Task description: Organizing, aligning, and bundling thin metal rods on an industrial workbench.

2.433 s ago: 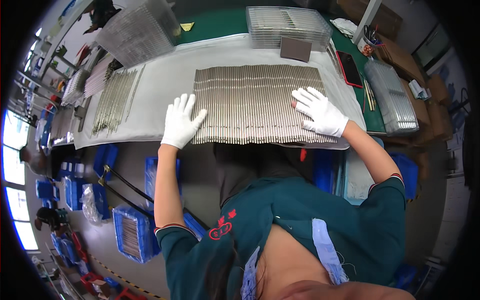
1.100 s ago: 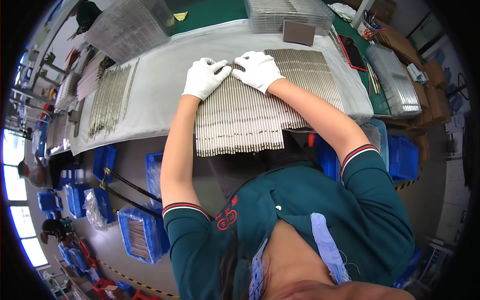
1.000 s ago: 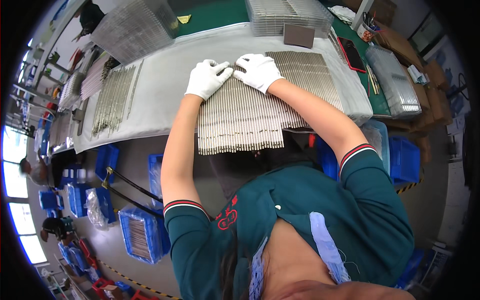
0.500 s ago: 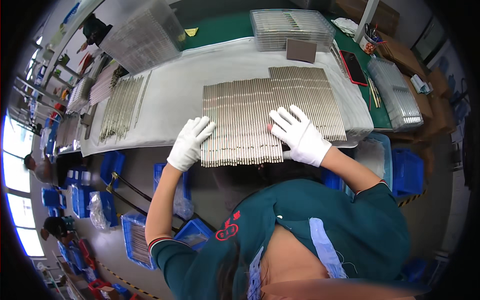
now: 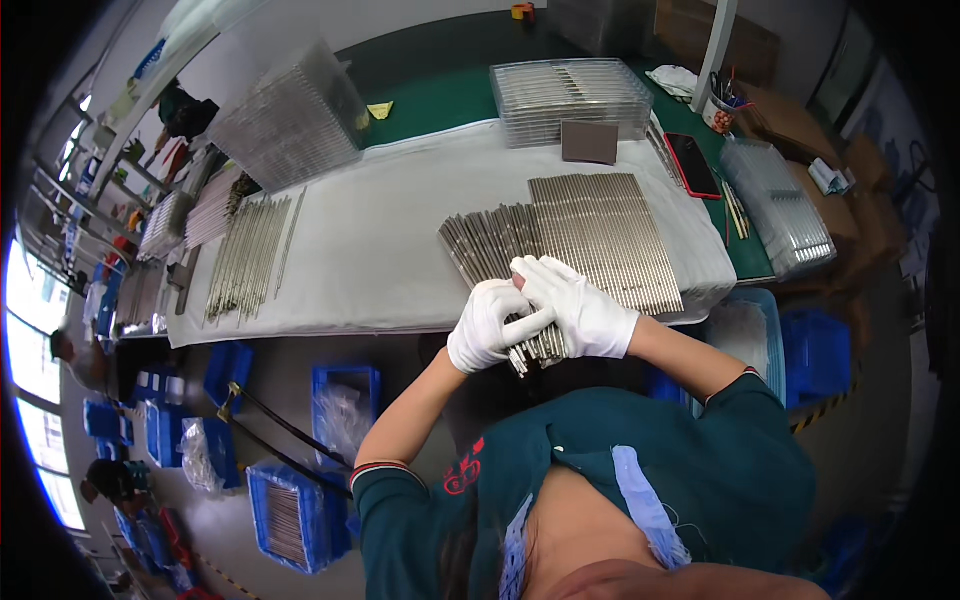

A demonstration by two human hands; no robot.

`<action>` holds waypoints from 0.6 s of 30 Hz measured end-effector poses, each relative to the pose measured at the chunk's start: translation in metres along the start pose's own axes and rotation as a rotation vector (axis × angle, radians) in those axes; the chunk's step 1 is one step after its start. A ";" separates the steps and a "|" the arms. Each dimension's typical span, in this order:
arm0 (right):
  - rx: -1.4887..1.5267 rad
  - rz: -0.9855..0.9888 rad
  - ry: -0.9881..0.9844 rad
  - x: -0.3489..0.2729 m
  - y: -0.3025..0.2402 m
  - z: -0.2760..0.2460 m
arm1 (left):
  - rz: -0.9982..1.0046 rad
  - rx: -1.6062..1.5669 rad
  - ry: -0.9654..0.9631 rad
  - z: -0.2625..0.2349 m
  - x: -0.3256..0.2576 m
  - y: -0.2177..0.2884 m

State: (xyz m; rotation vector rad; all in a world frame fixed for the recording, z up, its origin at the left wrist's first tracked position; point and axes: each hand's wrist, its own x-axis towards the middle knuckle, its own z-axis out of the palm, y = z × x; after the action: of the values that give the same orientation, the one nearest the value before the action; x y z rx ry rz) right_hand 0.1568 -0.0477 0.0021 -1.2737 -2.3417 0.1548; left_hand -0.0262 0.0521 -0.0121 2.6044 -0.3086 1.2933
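Note:
Both my hands wear white gloves and are closed around a bundle of thin metal rods (image 5: 488, 238) at the table's front edge. My left hand (image 5: 492, 325) wraps the bundle from the left, its fingers meeting my right hand (image 5: 582, 310) on the other side. The rods fan out at their far ends, and their near ends stick out below my gloves. Just right of the bundle, a flat row of metal rods (image 5: 608, 235) lies side by side on the white cloth (image 5: 375, 255). My gloves hide the bundle's middle.
More thin rods (image 5: 245, 262) lie at the cloth's left. Clear plastic trays (image 5: 285, 115) stand behind them; another tray stack (image 5: 570, 100) sits at the back, with a brown block (image 5: 590, 142) before it. A red-edged phone (image 5: 692, 165) lies right. Blue bins (image 5: 345, 400) stand below.
The left part of the flat rod row has been gathered into a bundle. My left hand moved right and my right hand slightly left and nearer, both closing around it.

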 end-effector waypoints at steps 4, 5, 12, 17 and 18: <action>0.298 -0.153 0.150 0.038 0.018 -0.035 | -0.177 -0.058 0.129 -0.028 0.045 0.000; 0.609 -0.101 0.148 0.057 0.028 -0.036 | -0.287 0.016 0.241 -0.028 0.050 -0.004; 1.136 0.366 0.320 0.181 0.096 -0.027 | -0.992 -0.543 0.554 -0.067 0.103 -0.132; 1.204 0.354 0.116 0.160 0.130 0.032 | -1.093 -0.654 0.416 -0.057 0.095 -0.143; 1.077 0.428 -0.001 0.152 0.137 0.035 | -1.111 -0.674 0.403 -0.050 0.090 -0.141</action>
State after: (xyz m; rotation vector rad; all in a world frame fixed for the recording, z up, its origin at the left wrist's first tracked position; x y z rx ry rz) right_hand 0.1753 0.1577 -0.0193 -1.1072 -1.4813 1.3252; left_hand 0.0286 0.1925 0.0752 1.4490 0.5932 0.9681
